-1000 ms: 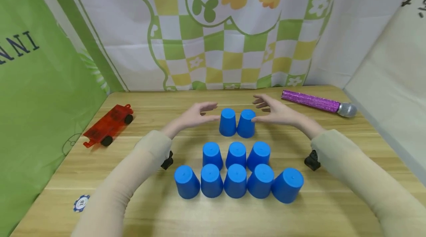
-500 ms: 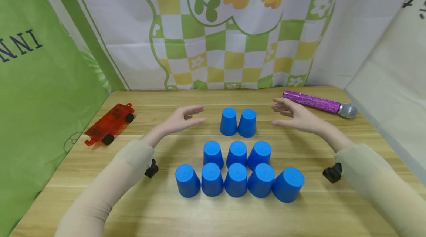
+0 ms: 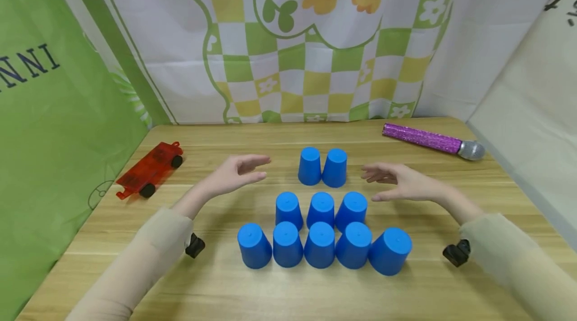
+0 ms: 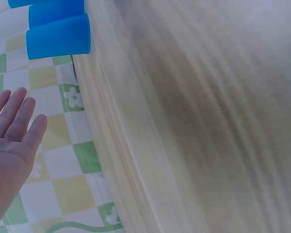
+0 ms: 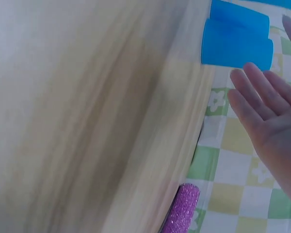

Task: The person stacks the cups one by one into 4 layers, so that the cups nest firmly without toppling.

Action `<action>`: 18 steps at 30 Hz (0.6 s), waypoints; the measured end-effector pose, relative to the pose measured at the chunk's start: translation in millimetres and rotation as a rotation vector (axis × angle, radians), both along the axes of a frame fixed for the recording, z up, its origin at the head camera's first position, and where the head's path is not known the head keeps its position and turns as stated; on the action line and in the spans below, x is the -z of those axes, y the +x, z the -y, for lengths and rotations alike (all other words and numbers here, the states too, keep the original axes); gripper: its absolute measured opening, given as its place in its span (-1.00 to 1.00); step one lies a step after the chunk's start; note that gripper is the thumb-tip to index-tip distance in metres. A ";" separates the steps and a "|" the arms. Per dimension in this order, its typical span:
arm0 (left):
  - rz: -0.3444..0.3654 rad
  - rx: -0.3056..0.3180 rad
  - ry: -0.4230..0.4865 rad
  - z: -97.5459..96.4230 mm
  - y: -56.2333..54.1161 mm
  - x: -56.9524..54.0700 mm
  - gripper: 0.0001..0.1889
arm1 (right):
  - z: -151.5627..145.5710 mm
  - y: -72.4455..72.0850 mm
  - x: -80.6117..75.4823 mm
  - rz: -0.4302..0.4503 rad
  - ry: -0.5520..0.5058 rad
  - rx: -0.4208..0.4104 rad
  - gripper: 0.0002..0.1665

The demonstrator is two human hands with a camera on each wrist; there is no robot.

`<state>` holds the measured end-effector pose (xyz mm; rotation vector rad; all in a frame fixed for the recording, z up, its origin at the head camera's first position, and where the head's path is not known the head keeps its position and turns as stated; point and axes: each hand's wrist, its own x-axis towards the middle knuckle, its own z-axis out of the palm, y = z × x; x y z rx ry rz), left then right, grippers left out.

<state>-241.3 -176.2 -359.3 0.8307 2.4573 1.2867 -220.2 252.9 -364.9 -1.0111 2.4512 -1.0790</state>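
Blue cups stand upside down on the wooden table in three rows. At the back is a pair, a left cup (image 3: pixel 309 167) and a right cup (image 3: pixel 335 168), side by side. Three more, with a middle cup (image 3: pixel 321 208), form the second row, close behind a front row of several cups (image 3: pixel 319 246). My left hand (image 3: pixel 232 176) hovers left of the back pair, its fingers extended and holding nothing. To the right of the cups, my right hand (image 3: pixel 401 182) is held in the air with relaxed fingers, also without anything in it. Both wrist views show an empty palm.
A red toy cart (image 3: pixel 151 170) with black wheels rests at the table's left side. A glittery purple microphone (image 3: pixel 423 138) lies at the back right. Behind the table (image 3: pixel 288 296) hangs a checked cloth (image 3: pixel 288 73), and fabric walls stand on both sides.
Both hands have drawn away from the back pair of cups, the left to the left and the right to the right, then slightly nearer. The cups have stayed in place.
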 end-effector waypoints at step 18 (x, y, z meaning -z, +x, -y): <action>0.090 0.074 0.060 -4.2 24.4 19.3 -0.47 | 20.0 16.6 8.0 0.096 -0.023 -0.133 -0.32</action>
